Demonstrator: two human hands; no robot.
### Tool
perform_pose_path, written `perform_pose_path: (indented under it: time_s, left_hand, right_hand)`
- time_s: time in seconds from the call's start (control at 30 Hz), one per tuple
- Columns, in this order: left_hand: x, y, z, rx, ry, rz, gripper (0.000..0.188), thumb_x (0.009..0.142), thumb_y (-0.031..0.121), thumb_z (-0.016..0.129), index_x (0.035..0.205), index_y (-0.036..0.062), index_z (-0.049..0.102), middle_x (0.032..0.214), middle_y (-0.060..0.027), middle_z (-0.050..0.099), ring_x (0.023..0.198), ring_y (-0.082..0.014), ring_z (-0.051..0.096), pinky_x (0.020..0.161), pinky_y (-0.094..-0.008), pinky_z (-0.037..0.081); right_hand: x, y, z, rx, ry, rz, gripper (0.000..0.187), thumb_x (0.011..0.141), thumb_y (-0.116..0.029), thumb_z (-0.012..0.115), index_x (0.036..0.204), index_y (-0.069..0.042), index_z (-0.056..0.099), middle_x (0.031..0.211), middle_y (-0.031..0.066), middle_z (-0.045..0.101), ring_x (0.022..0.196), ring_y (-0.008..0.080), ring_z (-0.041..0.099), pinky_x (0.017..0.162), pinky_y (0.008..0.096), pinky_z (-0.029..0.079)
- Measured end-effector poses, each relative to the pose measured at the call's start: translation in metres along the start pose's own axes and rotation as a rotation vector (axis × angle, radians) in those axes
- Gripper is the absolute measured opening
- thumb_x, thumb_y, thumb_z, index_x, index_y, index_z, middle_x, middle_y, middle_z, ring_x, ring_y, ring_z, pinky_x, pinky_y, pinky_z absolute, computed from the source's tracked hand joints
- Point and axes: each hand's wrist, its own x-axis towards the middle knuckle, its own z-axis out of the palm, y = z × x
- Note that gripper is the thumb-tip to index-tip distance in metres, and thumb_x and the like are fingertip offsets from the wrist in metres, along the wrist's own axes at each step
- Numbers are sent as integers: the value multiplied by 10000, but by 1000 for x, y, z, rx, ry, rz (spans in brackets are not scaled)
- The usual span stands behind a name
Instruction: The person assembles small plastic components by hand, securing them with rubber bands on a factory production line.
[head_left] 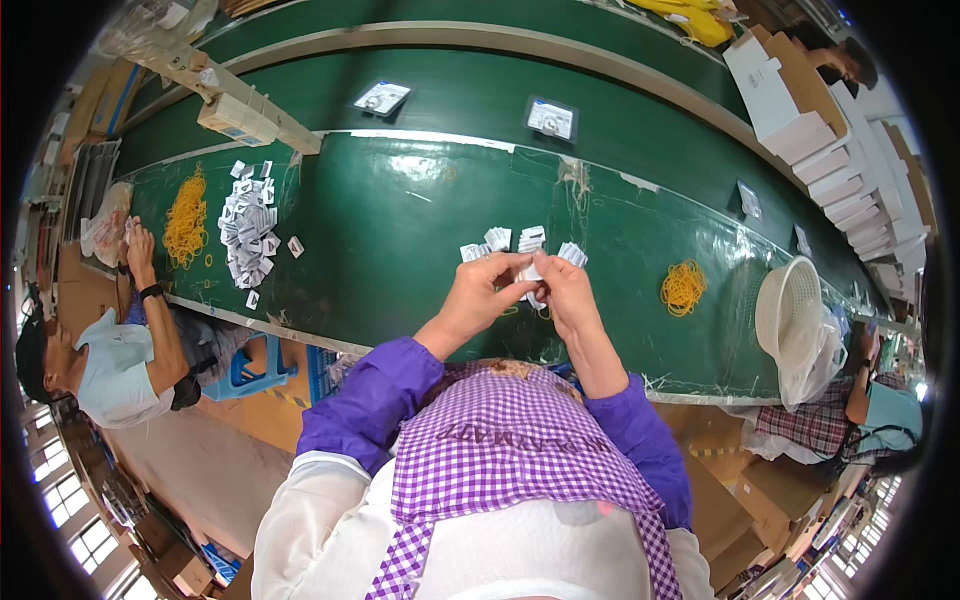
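Above the green table, my left hand and my right hand meet at the fingertips. Both are closed in a pinch on a small white stack of paper slips, partly hidden by the fingers. Just beyond them lie small bundles of similar slips: one group at left, another bundle in the middle, and a third bundle by my right fingers. Some yellow bands show under my hands. To the right sits a heap of yellow rubber bands.
Farther left are a large pile of white slips and more rubber bands. A white basket stands at right. Flat packs lie on the belt beyond. People work at both sides; white boxes line the far right.
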Motion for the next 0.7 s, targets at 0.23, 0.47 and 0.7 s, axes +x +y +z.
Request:
perform_pose_path:
  time_s: [0.23,0.47,0.7]
  left_hand:
    - [1,-50,-17,-215,-13,-216,186,800,-25,594,984,-52,607,834,-64,644,764,-107,612,701,-230,504]
    - [9,-76,-39,-145,286,-108,183,771,-17,625,950,15,634,1163,-91,495,803,-115,598,676,-234,500]
    - [40,-63,-58,431,451,-33,254,704,143,722,921,46,633,1203,-163,465,1034,-303,509,779,-378,458]
  right_hand:
    - [4,-6,-32,-101,137,-33,274,861,-278,609,708,-52,580,615,-5,552,519,40,457,471,185,349]
    - [0,20,-47,-314,277,-267,161,822,-136,632,884,13,621,665,12,544,579,64,501,545,206,420]
    - [-8,33,-58,-881,285,-550,338,775,-183,648,1060,-9,593,1052,163,567,950,306,558,818,368,444]
